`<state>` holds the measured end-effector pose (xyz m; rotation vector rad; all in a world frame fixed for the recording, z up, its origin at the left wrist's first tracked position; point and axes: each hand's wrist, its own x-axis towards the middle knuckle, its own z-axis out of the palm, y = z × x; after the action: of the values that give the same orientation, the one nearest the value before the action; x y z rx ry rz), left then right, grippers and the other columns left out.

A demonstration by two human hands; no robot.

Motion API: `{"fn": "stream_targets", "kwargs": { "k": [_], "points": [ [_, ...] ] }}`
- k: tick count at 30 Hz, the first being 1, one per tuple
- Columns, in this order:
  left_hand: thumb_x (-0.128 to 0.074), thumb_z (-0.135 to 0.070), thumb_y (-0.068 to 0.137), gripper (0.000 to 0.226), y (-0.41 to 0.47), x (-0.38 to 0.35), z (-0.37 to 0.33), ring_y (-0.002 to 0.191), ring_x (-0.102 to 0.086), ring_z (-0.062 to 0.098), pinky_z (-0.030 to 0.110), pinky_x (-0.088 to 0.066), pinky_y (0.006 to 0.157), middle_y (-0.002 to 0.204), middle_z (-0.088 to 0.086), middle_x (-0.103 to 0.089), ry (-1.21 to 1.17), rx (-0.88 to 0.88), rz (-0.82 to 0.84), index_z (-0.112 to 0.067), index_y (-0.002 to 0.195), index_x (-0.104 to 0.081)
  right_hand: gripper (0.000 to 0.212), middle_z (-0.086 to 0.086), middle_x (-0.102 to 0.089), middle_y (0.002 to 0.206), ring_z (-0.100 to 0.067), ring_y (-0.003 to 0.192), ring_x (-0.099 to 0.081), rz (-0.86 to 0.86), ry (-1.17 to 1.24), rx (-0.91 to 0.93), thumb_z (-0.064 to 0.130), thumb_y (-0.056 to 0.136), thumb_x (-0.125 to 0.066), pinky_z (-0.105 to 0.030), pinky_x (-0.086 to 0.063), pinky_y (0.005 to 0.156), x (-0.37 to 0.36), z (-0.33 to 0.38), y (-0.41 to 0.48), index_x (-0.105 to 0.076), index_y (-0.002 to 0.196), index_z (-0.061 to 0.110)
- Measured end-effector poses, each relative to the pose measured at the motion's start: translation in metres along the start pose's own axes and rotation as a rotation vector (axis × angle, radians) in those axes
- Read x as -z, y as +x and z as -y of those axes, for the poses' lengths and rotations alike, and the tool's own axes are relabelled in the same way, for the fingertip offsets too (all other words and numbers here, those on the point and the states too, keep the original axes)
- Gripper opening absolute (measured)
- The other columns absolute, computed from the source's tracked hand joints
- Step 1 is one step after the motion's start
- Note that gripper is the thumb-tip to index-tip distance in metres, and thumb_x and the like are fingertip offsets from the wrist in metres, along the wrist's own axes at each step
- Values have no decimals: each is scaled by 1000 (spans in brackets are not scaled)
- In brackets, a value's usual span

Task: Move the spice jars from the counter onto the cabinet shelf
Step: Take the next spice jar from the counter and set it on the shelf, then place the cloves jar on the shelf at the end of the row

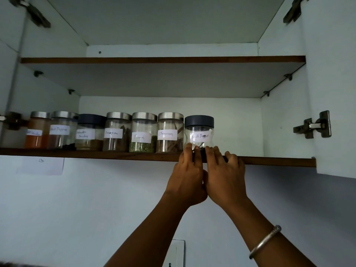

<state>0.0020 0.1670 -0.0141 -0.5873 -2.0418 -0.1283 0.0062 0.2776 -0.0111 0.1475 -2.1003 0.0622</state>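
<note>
The Black Pepper jar, dark-lidded and nearly empty, stood at the right end of a row of labelled jars on the lower cabinet shelf, just beside the Cinnamon jar. Both hands were raised to its base. The left hand had its fingertips laid flat against the lower front of the glass, not wrapped round it. The right hand, a silver bangle on its wrist, touched the jar's right side with one finger while the others rested loosely over the shelf's wooden lip. I took this for steadying and nudging: the jar sat close to the front edge, and pressing low would slide it back without tipping it.
</note>
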Motion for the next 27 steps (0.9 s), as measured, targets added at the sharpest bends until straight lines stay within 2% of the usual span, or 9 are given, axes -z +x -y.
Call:
{"fn": "stream_targets", "kwargs": {
  "k": [2,5,9,16,20,22,24,25,27],
  "points": [
    [-68,-31,76,81,-6,0,3,144,1,33,44,-33,110,155,19,1,-64,-23,43,-6,143,-30,87,-8,-9,158,-37,142,-9,62,15,-18,50,86,-53,-56,-16,112,-1,4,-5,1,148,23],
    [-66,-35,77,105,-24,-2,10,143,19,27,42,-17,117,154,13,22,-46,-39,155,-12,148,6,107,-11,13,157,-40,142,11,154,-4,0,51,80,-63,-60,-3,111,-5,17,-17,17,146,23],
    [-60,-42,82,105,-60,-1,32,141,25,25,45,-4,119,151,9,32,-12,46,272,-15,145,20,106,-11,24,154,-39,139,24,267,-2,67,52,82,-59,-60,2,111,-19,48,-37,21,144,21],
    [-58,-33,84,95,-151,5,105,143,18,30,47,-10,116,153,13,26,21,166,427,-11,148,9,86,-5,21,155,-34,142,17,475,181,204,51,90,-45,-54,-9,113,-60,132,-87,11,147,21],
    [-66,-45,78,107,-235,9,163,142,17,31,48,-13,114,153,14,26,41,232,662,-10,148,8,86,-3,23,155,-30,145,7,732,264,283,56,87,-48,-50,-19,113,-89,198,-130,7,147,29],
    [-65,-46,79,105,-263,8,181,142,17,33,52,-15,113,154,14,23,75,225,748,-14,148,7,85,-3,22,155,-30,145,5,766,305,319,52,87,-51,-50,-21,112,-95,210,-146,6,147,32],
    [-65,-44,80,96,-356,35,227,143,13,35,56,-19,111,155,11,16,16,387,940,-19,149,-2,85,-5,15,157,-31,145,0,1002,347,475,50,86,-54,-50,-22,112,-125,301,-193,2,148,31],
    [-65,-44,80,93,-363,28,233,143,9,36,57,-23,110,156,11,15,-36,428,889,-21,148,-6,86,-6,11,157,-31,145,-2,1004,375,468,49,86,-56,-50,-23,113,-124,300,-196,0,148,29],
    [-64,-48,80,87,-392,30,245,144,3,36,57,-27,109,156,12,15,-67,485,945,-21,147,-15,85,-6,4,158,-31,144,-6,1028,378,504,49,85,-57,-51,-26,112,-133,321,-209,-3,148,29]
  ]
}}
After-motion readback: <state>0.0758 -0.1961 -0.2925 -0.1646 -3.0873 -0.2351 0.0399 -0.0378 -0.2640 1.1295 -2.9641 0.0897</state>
